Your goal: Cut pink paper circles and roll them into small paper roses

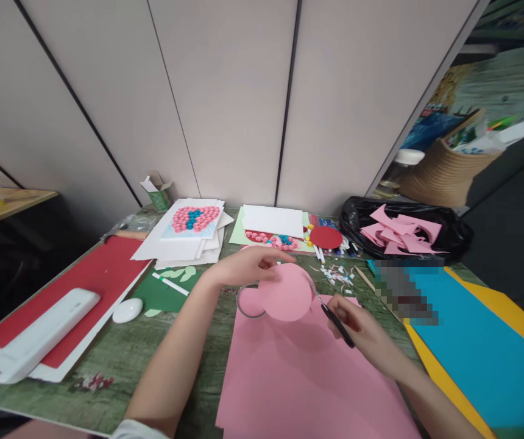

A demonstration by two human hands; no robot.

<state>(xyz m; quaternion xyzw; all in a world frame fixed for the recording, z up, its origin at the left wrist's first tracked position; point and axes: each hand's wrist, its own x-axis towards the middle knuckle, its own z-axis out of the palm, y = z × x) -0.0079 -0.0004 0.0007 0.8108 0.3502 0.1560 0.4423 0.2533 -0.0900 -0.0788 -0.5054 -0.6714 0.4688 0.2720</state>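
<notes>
My left hand [255, 265] is closed on the upper left edge of a round pink paper disc [287, 292], which it holds above the table. In my right hand [357, 326] is a pair of scissors [339, 323] with dark handles, its blades at the disc's right edge. Whether the blades are apart or together is too small to tell. Beneath both hands lies a large pink paper sheet [298, 372]. A round ring [239, 305] rests on the sheet's upper left, partly covered by the disc.
A black bag [460, 235] with pink offcuts [399, 231] sits at the back right. Blue sheets [485, 347] lie on the right. To the left are a white laminator-like device [42, 335], a white mouse-shaped object [127, 310] and a heart picture [193, 218]. Paper scraps [336, 274] lie behind my right hand.
</notes>
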